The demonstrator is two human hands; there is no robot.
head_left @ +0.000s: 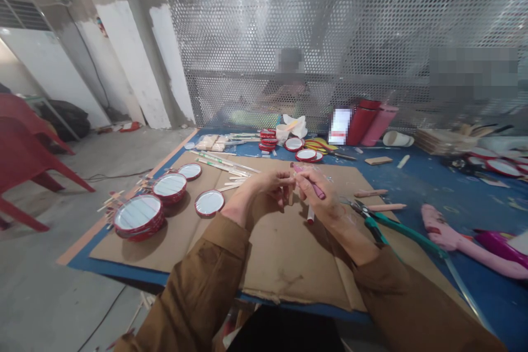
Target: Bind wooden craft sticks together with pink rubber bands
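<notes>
Gripped in our R hand, the slim pinkish-purple plastic-looking stick slanted above the flat brown cardboard sheet — prob. tilted so its far end lay near our bent L hand; what that one held, if anything, we couldn't tell.

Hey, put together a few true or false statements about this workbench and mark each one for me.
1. The right hand holds a pink pen-shaped tool. True.
2. The red chairs stand at the right of the view. False: the red chairs are at the left.
3. Brown cardboard lies on the blue table. True.
4. The green-handled pliers lie by the cardboard's left end. False: the green-handled pliers lie by its right side.
5. The red bottle is left of the pink bottle. True.
</notes>
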